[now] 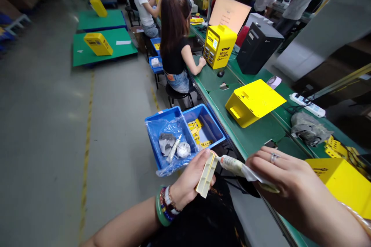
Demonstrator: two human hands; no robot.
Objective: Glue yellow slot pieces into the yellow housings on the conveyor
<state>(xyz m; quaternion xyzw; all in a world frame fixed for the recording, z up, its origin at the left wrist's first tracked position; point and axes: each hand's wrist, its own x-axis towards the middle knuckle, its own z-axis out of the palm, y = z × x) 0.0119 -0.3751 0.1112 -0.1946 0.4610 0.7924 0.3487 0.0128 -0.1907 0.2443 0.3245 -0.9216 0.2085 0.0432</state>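
Gripping a soft-looking tube (pixel 234 166) by its body, the right hand (pixel 279 170) is right of the bag-lined blue bin (pixel 174 114). Just nearer than that bin, the left hand (pixel 189 180) clasps a pale strip (pixel 206 177), likely light, stiff, best held by its edges.

I see a seated co-worker (pixel 174 46) in a black top at the green bench (pixel 249 141), with a black mouse (pixel 220 73), a lit monitor (pixel 228 12) and a dark computer tower (pixel 256 50) close by. Across the bench from me are a pinkish tape roll (pixel 278 81), a white power strip (pixel 311 108) and a crumpled grey plastic bag (pixel 308 128). Off to my left, two green platforms (pixel 123 51) stand on the grey floor (pixel 55 135) beyond a yellow line (pixel 86 154).
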